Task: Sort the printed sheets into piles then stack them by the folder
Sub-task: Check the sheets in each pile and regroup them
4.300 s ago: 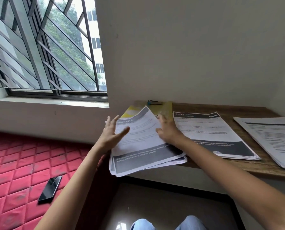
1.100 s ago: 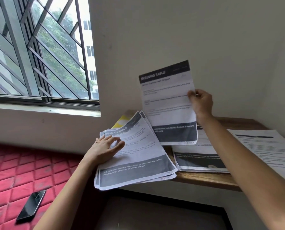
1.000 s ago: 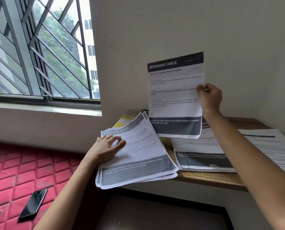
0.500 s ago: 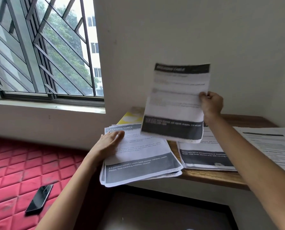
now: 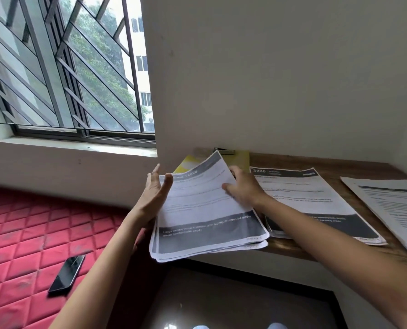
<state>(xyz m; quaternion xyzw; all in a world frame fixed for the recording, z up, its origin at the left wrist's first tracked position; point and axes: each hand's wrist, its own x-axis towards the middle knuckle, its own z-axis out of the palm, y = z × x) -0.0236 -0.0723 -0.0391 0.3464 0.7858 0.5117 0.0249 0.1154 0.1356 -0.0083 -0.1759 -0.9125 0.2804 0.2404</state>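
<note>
Along the far wall, left: barred window (image 5: pixel 67 67). Below it, a red quilted mattress (image 5: pixel 31 233) fills the near left. Wooden desk (image 5: pixel 335 162) runs right from the wall corner; bare wood shows at the far edge and in narrow strips between piles. Three piles of printed sheets:
- right pile (image 5: pixel 392 205) runs off frame
- middle pile (image 5: pixel 316 198) lies flat, near edge close to the desk lip
- left pile (image 5: pixel 204 210) is fanned, its near-left corner overhanging the desk edge

Yellow folder (image 5: pixel 241 157) sits under the left pile's far end, against the wall. Left hand (image 5: pixel 153 193), fingers straight, palm against that pile's left edge. Right hand (image 5: pixel 242 188) flat, fingers spread on its right edge, nothing clasped. Black phone (image 5: pixel 67 274) on the mattress, well apart.
</note>
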